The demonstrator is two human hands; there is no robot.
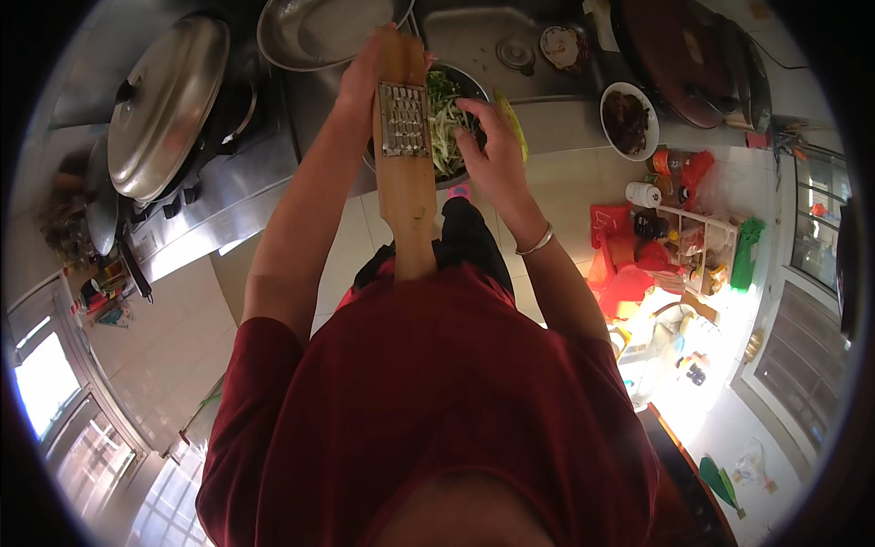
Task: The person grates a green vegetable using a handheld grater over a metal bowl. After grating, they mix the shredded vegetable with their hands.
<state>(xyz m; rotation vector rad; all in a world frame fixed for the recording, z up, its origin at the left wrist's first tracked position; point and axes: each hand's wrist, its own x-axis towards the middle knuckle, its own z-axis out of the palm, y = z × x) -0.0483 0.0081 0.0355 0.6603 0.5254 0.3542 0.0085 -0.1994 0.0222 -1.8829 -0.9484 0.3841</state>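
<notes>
My left hand [360, 78] grips the far end of a wooden board grater [405, 188]. Its metal grating plate [405, 120] faces up, and the handle end points back against my shirt. Under and beside the board is a round bowl [482, 87] with pale green vegetable shreds [444, 130] and darker green bits inside; the board hides its left part. Over the bowl's right side, my right hand [493, 154] has thumb and forefinger apart, with nothing visible between them. A long yellow-green piece [511, 123], apparently vegetable, lies just right of the bowl.
A metal pan [335, 31] stands at the far left of the sink [472, 41]. On the stove at left rests a large lidded pan [171, 109]. At right are a white bowl of dark food [629, 122] and a brown lidded appliance [673, 61]. Bottles and red bags [615, 273] crowd the floor.
</notes>
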